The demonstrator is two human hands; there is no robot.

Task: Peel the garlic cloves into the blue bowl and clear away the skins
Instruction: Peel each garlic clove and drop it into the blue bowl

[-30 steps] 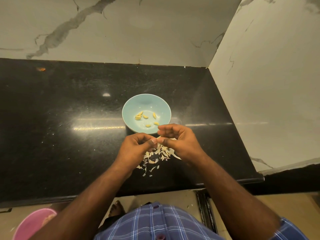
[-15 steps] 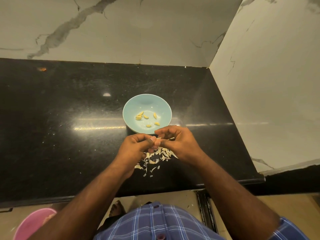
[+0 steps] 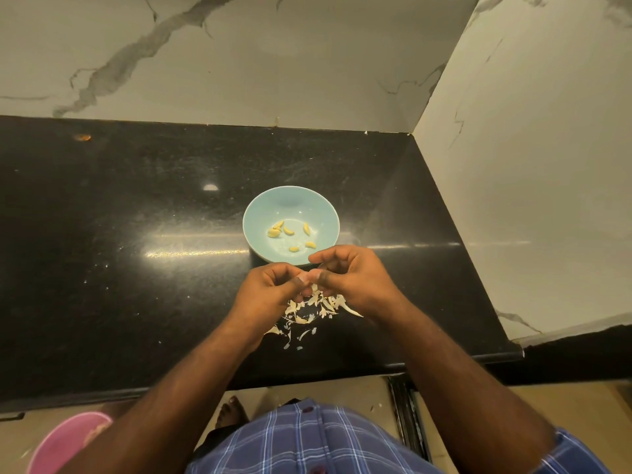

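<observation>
**Another clove worked between the fingertips**

Over the last second little has shifted: the left hand (image 3: 270, 292) and right hand (image 3: 355, 278) are kept pressed together, fingers curled, pinching something small, presumably a clove, though it is hidden. Six peeled cloves (image 3: 290, 236) lie in the blue bowl (image 3: 260, 213), just beyond. Skins (image 3: 309, 314) are scattered on the black counter (image 3: 119, 251) beneath, so clearing is judged still undone.

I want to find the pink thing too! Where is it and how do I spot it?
Start at the black counter and follow its front edge to the lower left corner of the view. Down on the floor sits a round pink tub, only partly in view. Nothing else here is pink.
</observation>
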